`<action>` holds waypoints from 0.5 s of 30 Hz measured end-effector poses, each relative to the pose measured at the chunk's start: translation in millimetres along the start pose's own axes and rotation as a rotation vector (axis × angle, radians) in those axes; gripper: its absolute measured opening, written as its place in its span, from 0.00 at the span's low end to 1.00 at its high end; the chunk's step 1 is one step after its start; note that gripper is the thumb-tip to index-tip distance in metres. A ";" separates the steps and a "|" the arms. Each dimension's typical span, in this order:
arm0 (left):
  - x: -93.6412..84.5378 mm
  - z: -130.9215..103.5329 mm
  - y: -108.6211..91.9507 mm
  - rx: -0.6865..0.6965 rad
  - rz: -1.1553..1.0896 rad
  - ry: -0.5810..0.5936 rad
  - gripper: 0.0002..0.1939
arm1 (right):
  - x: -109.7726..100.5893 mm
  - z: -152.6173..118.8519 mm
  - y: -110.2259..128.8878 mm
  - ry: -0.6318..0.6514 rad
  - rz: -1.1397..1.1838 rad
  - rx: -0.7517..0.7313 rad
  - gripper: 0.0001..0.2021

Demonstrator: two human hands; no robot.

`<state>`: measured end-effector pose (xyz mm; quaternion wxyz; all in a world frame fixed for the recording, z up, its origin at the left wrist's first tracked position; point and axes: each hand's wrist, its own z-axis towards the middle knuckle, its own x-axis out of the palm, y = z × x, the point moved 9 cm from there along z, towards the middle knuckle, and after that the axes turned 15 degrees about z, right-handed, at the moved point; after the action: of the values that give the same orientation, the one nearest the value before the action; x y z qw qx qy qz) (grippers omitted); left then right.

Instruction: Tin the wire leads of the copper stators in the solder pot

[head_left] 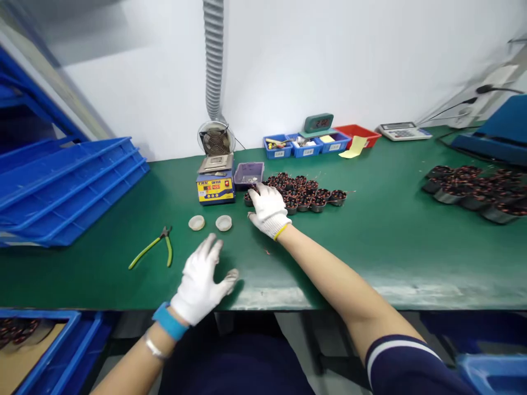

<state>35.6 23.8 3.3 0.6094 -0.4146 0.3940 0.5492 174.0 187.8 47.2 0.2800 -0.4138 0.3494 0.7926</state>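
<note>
My right hand [268,208], in a white glove with dark fingertips, reaches over the left end of a cluster of round black cups with copper wire [303,195]. Its thumb and fingers are apart, close beside one cup [247,199] that it partly covers; whether they touch it is hard to make out. Above the front of the table hovers my left hand [201,280], also gloved, open and holding nothing. Two small white dishes, the left one [196,222] and the right one [224,222], lie just beyond its fingers. Green-handled cutters [158,247] lie to its left, jaws pointing away.
A yellow-and-blue soldering unit [216,188] stands beside a purple tray [249,174], before a small fan [216,140]. Blue bins [278,148], a red bin [358,133], a clock [319,123] and a calculator [403,131] line the wall. More wired cups [477,192] sit right; blue crates [69,192] left.
</note>
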 end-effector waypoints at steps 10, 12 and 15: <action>34.0 11.4 27.4 -0.146 0.155 0.064 0.28 | 39.9 50.6 -15.7 0.229 -0.061 -0.067 0.14; 33.2 12.4 29.9 -0.160 0.139 0.072 0.28 | 43.2 50.6 -14.6 0.248 -0.056 -0.082 0.17; 32.5 14.5 28.7 -0.175 0.088 0.064 0.27 | 46.1 50.3 -13.2 0.259 -0.047 -0.083 0.18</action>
<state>10.1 50.1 -24.1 0.5332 -0.4655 0.3817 0.5944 137.4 242.4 24.5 0.2336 -0.5319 0.3396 0.7397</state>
